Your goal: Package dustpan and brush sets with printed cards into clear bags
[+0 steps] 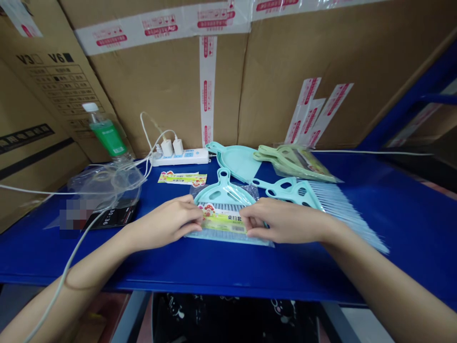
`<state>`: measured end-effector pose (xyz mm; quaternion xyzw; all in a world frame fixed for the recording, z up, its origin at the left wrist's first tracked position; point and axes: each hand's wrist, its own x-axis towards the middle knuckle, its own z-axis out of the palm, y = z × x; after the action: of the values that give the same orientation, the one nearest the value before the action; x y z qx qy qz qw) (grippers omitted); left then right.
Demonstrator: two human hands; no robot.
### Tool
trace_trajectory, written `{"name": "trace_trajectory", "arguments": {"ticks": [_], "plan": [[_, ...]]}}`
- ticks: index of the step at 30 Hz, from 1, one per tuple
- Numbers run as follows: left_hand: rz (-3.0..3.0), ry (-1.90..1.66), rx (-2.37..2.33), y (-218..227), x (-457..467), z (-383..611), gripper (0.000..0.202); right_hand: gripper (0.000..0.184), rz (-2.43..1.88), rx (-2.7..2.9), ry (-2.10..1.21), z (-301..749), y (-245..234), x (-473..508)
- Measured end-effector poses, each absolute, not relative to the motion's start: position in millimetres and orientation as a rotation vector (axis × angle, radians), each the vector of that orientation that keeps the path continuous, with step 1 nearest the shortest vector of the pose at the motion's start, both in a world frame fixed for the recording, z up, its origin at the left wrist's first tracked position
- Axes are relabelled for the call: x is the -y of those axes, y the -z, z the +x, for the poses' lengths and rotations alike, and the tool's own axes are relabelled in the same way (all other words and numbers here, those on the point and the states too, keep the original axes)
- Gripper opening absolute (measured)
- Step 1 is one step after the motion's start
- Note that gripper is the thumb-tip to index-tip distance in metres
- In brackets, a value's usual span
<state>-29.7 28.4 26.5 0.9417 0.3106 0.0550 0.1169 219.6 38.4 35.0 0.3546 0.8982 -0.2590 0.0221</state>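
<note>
In the middle of the blue table [143, 264], between the two hands, lies a clear bag [253, 191] with a light-blue dustpan [227, 194], a bristled brush [217, 234] and a printed card [223, 220] showing through its film. The left hand [183, 218] is closed on the bag's left side, and the right hand [260, 220] has its fingers curled shut on the right side, by the card's end. Beyond the bag, another clear packet [330, 177] encloses a green dustpan [296, 159]. Outside any wrapping are a second blue dustpan [240, 159], a loose brush [330, 197] and some loose cards [182, 178]. On the left, a capped bottle [109, 136] with a green label stands behind crumpled clear plastic [96, 183]; its fill level is hard to tell. Large cardboard boxes [171, 81], taped along their seams, stand behind, their contents hidden.
</note>
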Motion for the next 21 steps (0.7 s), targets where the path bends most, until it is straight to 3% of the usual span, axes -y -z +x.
{"name": "trace_trajectory", "arguments": {"ticks": [21], "plan": [[2.617, 0.023, -1.036, -25.9, -31.4, -26.1, 0.023, 0.019, 1.137, -2.710, 1.099, 219.8, -33.8, -40.1]]}}
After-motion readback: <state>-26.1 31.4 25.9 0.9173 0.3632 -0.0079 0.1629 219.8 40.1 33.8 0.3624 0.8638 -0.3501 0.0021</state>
